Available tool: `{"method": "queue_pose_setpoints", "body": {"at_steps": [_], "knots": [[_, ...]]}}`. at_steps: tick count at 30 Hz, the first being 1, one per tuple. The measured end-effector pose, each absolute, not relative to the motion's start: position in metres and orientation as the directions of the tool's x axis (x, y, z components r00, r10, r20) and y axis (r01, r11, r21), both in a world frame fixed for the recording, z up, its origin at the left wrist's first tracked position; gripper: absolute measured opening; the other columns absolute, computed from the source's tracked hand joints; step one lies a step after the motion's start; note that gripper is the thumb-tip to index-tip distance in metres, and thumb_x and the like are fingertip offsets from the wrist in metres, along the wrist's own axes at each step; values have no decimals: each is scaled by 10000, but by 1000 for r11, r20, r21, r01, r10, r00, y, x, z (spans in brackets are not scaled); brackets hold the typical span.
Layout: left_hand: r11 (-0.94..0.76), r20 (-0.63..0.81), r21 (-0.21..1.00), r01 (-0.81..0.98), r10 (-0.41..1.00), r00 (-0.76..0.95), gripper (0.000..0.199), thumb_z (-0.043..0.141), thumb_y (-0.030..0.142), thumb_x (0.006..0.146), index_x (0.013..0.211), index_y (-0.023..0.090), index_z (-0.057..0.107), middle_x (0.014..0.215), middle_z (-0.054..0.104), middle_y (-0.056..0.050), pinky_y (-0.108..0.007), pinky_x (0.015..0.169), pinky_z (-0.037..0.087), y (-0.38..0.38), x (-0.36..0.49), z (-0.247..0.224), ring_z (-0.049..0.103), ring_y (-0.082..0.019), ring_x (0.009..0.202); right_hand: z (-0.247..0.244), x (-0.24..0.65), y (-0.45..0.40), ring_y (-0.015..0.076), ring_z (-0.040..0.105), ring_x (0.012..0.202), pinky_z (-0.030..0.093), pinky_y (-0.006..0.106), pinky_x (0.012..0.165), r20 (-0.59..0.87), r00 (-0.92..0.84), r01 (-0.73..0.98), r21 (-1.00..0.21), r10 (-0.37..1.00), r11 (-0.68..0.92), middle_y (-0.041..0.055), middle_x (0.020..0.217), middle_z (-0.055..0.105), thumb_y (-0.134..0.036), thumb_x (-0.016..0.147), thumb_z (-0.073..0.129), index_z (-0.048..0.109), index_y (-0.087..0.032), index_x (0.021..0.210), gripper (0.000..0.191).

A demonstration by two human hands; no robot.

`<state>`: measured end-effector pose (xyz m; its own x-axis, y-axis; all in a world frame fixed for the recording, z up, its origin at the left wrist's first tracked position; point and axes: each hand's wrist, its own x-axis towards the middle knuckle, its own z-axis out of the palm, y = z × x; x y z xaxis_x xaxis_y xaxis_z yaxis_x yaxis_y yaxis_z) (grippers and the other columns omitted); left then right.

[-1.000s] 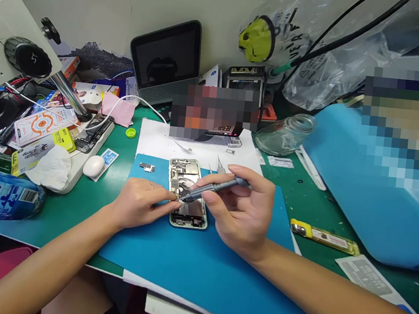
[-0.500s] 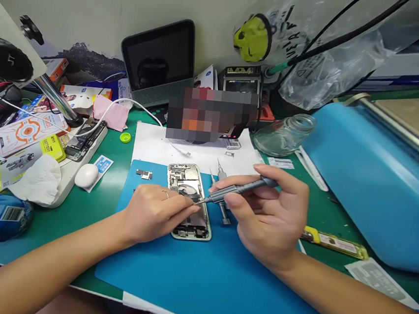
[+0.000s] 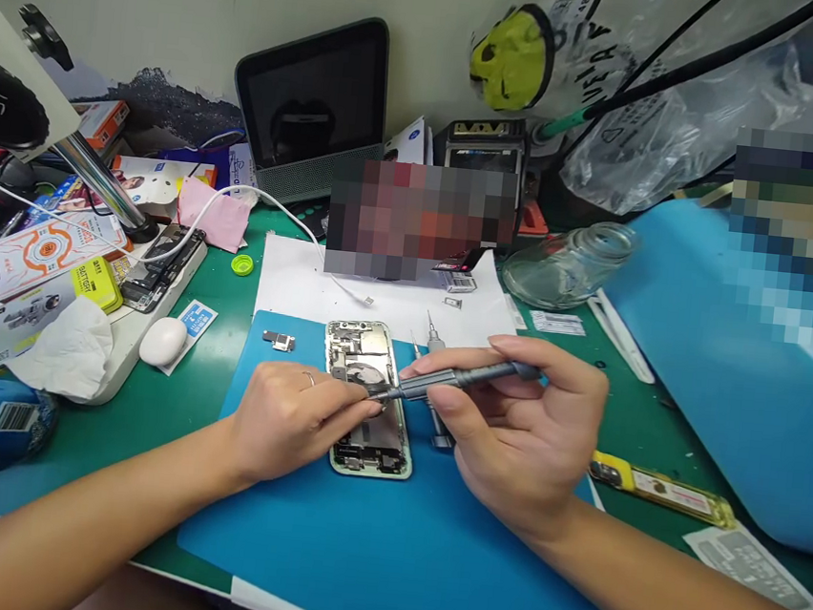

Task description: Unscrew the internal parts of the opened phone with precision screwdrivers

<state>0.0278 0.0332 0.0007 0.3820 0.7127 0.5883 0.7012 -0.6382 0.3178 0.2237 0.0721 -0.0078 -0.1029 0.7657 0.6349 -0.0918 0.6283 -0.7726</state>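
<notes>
An opened phone (image 3: 367,340) with its inner parts exposed lies upright in view on the blue mat (image 3: 425,556). My right hand (image 3: 524,431) holds a grey precision screwdriver (image 3: 434,384) at a slant, its tip pointing down and left over the phone. Thumb and forefinger of my left hand (image 3: 295,419) are pinched together right at that tip, above the phone's middle. What they pinch is too small to make out. Partly behind my right hand are two more screwdrivers (image 3: 435,335). A small metal phone part (image 3: 279,341) rests on the mat, left of the phone.
White paper (image 3: 294,275) lies behind the mat, with a white cable's end on it. A glass jar (image 3: 569,263), white tweezers (image 3: 623,335) and a yellow cutter (image 3: 662,488) are to the right. Leftward are a white earphone case (image 3: 163,342), another opened phone (image 3: 162,267) and crumpled tissue (image 3: 68,349).
The view has shifted slightly. Both hands keep the same grip at the phone; the screwdriver looks a little lower at its handle end.
</notes>
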Motion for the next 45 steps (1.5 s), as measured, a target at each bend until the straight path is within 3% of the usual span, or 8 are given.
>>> {"method": "queue_pose_setpoints", "body": {"at_steps": [14, 21, 30, 34, 38, 45], "knots": [[-647, 593, 361, 672, 715, 370, 236, 586, 320, 1006, 877, 163, 706, 605, 688, 32, -217, 497, 429, 34, 28, 3, 615, -83, 484, -9, 223, 72, 182, 750, 766, 644, 299, 578, 612, -107, -125, -790, 783, 600, -4, 886, 737, -143, 877, 714, 537, -313, 1230, 430], [-588, 567, 382, 713, 758, 322, 323, 597, 440, 985, 953, 149, 734, 554, 664, 31, -214, 470, 416, 33, 26, 0, 554, -78, 413, -10, 224, 73, 182, 744, 776, 660, 327, 665, 571, -89, -127, -819, 816, 560, 6, 888, 744, -171, 883, 716, 546, -323, 1233, 418], [-579, 533, 431, 692, 782, 322, 242, 594, 356, 972, 928, 162, 732, 515, 601, 56, -212, 475, 378, 30, 23, 5, 499, -70, 412, -12, 223, 75, 162, 742, 764, 642, 256, 593, 632, -89, -121, -774, 770, 621, 3, 884, 736, -122, 872, 715, 553, -293, 1287, 477], [-531, 432, 498, 686, 838, 334, 224, 519, 249, 906, 793, 162, 692, 480, 513, 57, -233, 466, 322, 32, 17, 12, 442, -84, 424, -12, 225, 73, 172, 734, 759, 661, 292, 629, 663, -106, -89, -748, 741, 657, 20, 919, 748, -136, 897, 683, 487, -304, 1427, 590], [-587, 270, 408, 699, 809, 522, 264, 491, 248, 847, 592, 191, 525, 478, 452, 41, -281, 460, 248, 35, 9, 21, 371, -102, 429, -12, 229, 70, 180, 745, 767, 675, 319, 685, 762, -250, -98, -634, 598, 767, 38, 940, 761, -97, 892, 667, 382, -299, 1515, 714], [-661, 47, 290, 692, 732, 679, 275, 479, 290, 856, 599, 193, 474, 506, 508, 9, -303, 482, 177, 32, 7, 25, 406, -121, 450, -9, 229, 64, 184, 759, 825, 678, 321, 733, 765, -398, -125, -592, 506, 796, 64, 940, 769, -13, 869, 648, 429, -262, 1480, 696]]}}
